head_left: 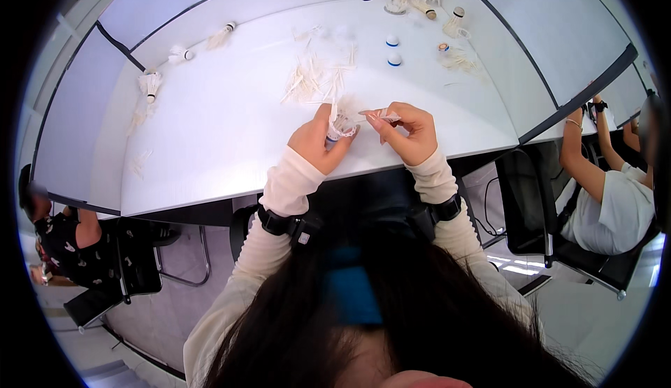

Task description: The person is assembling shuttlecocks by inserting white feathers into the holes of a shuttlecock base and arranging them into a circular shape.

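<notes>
My left hand (311,138) is closed around a partly stripped shuttlecock (342,125) near the table's front edge. A blue band shows at its base beside my fingers, and some feathers still stand up from it. Just to the right, my right hand (415,135) is closed in a pinch on a small white feather piece (393,117). Its fingertips are close to the shuttlecock's open side; whether they touch it I cannot tell. Beyond my hands lies a loose pile of white feather shafts (307,82).
Two white caps with blue bands, a far cap (392,40) and a nearer cap (395,60), sit right of the pile. Several shuttlecocks (454,22) stand or lie at the back right, others (149,86) at the left. Partition walls (503,35) enclose the table; people sit on both sides.
</notes>
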Motion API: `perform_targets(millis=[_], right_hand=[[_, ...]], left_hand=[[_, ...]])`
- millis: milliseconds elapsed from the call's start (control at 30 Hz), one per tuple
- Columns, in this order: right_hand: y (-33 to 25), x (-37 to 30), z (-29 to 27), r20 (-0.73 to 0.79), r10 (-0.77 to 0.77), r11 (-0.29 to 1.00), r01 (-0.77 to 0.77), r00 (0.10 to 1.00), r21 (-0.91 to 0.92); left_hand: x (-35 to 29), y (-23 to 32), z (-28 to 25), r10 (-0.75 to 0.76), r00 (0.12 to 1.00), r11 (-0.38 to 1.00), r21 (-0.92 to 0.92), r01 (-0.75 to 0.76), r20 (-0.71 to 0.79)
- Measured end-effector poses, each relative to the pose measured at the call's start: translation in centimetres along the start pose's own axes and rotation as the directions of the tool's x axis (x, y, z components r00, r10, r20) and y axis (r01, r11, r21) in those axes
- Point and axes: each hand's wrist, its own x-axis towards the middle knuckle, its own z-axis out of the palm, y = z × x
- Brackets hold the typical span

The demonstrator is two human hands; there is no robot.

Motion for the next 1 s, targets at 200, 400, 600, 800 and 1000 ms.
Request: perform_targets(millis=[200,400,600,800,1000], right_hand=[[-0.4,-0.2,0.7,-0.061,0.045,0.997,-0.049,0.997,-0.06],[-0.6,0.1,0.6,-0.057,0.034,0.999,-0.036,0.998,-0.024],[-0.4,0.1,0.7,-0.047,0.035,0.997,-0.038,0.998,-0.063],[0.0,0.0,0.6,-0.041,0.038,0.997,-0.04,0.998,-0.071],[0.0,0.2,0.8,-0.071,0.013,0.994,-0.021,0.997,-0.111]], left_hand=[[-0.1,0.1,-0.1,-0.03,1.0,1.0,-0.001,0.03,-0.009],[0.4,-0.3,0.0,-0.044,0.999,0.996,0.077,0.044,-0.007],[0.2,-0.7,0.1,-0.016,1.0,0.999,0.037,0.016,-0.02],[0.0,-0.7,0.4,0.0,0.999,0.999,0.044,0.001,-0.041],[0.0,-0.6,0.2,-0.058,0.998,0.985,0.163,0.056,0.003]])
